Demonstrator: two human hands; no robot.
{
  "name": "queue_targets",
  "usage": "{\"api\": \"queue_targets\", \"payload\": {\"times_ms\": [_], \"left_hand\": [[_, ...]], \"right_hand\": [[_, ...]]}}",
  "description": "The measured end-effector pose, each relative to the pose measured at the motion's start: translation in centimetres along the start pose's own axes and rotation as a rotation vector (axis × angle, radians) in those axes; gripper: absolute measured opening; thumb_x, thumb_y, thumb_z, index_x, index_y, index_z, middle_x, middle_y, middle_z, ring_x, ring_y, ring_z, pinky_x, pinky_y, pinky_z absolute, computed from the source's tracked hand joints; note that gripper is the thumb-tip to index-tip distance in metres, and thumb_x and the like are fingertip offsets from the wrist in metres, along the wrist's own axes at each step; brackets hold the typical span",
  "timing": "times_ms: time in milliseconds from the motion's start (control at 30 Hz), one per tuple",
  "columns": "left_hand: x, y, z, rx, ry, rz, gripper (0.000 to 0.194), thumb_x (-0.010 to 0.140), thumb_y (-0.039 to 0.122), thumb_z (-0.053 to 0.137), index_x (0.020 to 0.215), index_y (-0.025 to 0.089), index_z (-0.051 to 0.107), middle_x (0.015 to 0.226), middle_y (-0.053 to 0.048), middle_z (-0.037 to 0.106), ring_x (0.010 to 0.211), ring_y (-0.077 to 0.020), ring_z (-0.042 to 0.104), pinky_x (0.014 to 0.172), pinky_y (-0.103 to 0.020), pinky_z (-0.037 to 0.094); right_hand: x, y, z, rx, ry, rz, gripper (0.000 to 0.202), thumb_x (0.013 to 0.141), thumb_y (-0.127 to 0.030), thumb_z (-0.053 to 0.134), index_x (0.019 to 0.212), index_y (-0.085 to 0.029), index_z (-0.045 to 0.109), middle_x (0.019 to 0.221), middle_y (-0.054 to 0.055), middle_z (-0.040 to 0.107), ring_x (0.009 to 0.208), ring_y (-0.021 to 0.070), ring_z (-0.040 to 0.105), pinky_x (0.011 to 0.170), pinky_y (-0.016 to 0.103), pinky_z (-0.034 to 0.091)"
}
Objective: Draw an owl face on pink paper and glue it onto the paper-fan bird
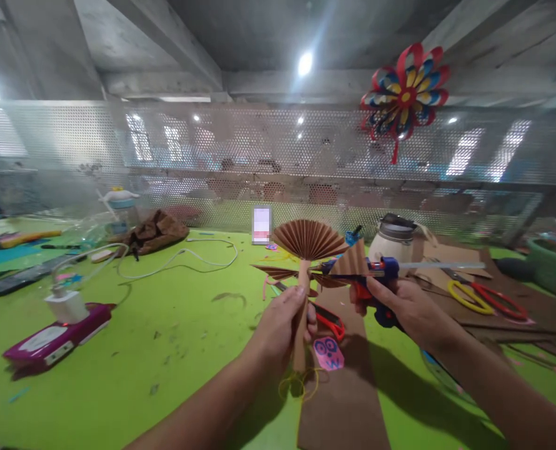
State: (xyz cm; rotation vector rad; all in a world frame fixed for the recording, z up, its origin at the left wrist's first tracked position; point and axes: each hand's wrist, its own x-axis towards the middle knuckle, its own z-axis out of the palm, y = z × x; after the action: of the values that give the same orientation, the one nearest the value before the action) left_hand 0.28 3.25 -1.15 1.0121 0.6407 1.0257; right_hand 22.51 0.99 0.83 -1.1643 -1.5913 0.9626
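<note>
My left hand [283, 317] is closed around a brown cardboard stick [299, 353], which stands nearly upright. Pleated brown paper fans [308, 239] spread out around its top, one upward and others to the sides. My right hand [412, 309] grips a blue glue gun [387, 269] with a red trigger, and a clear glue stick [440, 265] pokes out of its back. The gun points left at the fans; a pleated piece [353, 262] hides part of its front, so I cannot tell whether the nozzle touches. Yellow string loops [310, 387] are at the stick's lower end.
Beneath my hands lie a cardboard strip [341, 406], a red utility knife [330, 322] and a pink drawn face [328, 354]. Scissors [498, 300] lie at right, near a jar [393, 237]. A purple power strip [60, 337] with a charger and white cable [184, 253] is at left.
</note>
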Motion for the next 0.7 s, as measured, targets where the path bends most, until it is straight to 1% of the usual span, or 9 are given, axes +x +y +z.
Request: {"api": "queue_targets", "payload": {"times_ms": [167, 267, 367, 500, 700], "left_hand": [[-0.14, 0.22, 0.17, -0.008, -0.017, -0.001, 0.031, 0.086, 0.045, 0.062, 0.086, 0.015, 0.055, 0.064, 0.001, 0.056, 0.051, -0.0076, 0.051, 0.046, -0.015, 0.039], [-0.22, 0.20, 0.18, -0.014, -0.027, -0.005, 0.031, 0.086, 0.045, 0.062, 0.085, 0.015, 0.054, 0.064, 0.001, 0.055, 0.051, -0.0075, 0.051, 0.046, -0.015, 0.038], [-0.32, 0.14, 0.20, -0.021, -0.034, -0.007, 0.031, 0.086, 0.046, 0.062, 0.088, 0.015, 0.055, 0.064, 0.002, 0.055, 0.051, -0.0075, 0.051, 0.046, -0.015, 0.038], [-0.35, 0.15, 0.21, -0.028, -0.035, -0.003, 0.031, 0.087, 0.045, 0.061, 0.090, 0.015, 0.056, 0.064, 0.001, 0.055, 0.051, -0.0077, 0.051, 0.046, -0.016, 0.038], [-0.38, 0.25, 0.21, -0.024, -0.041, 0.001, 0.030, 0.088, 0.044, 0.060, 0.089, 0.015, 0.056, 0.064, 0.001, 0.055, 0.051, -0.0078, 0.050, 0.046, -0.016, 0.038]], "right_hand": [[-0.41, 0.40, -0.11, -0.053, -0.010, 0.035, 0.048, 0.091, -0.059, 0.048, 0.085, -0.015, 0.068, 0.080, 0.008, 0.067, 0.075, 0.0170, 0.059, 0.067, 0.030, 0.042], [-0.58, 0.23, 0.05, -0.078, 0.015, 0.032, 0.048, 0.090, -0.059, 0.048, 0.084, -0.015, 0.068, 0.076, 0.008, 0.067, 0.069, 0.0156, 0.058, 0.062, 0.028, 0.041], [-0.59, 0.01, 0.32, -0.077, 0.038, 0.000, 0.048, 0.089, -0.059, 0.050, 0.076, -0.016, 0.066, 0.070, 0.006, 0.065, 0.061, 0.0136, 0.055, 0.056, 0.027, 0.039], [-0.44, -0.12, 0.67, -0.024, 0.047, -0.048, 0.046, 0.087, -0.059, 0.054, 0.073, -0.016, 0.065, 0.068, 0.005, 0.062, 0.060, 0.0134, 0.055, 0.057, 0.027, 0.042], [-0.49, -0.36, 0.72, -0.023, 0.041, -0.057, 0.048, 0.086, -0.061, 0.053, 0.072, -0.015, 0.063, 0.066, 0.004, 0.057, 0.060, 0.0131, 0.053, 0.058, 0.027, 0.043]]}}
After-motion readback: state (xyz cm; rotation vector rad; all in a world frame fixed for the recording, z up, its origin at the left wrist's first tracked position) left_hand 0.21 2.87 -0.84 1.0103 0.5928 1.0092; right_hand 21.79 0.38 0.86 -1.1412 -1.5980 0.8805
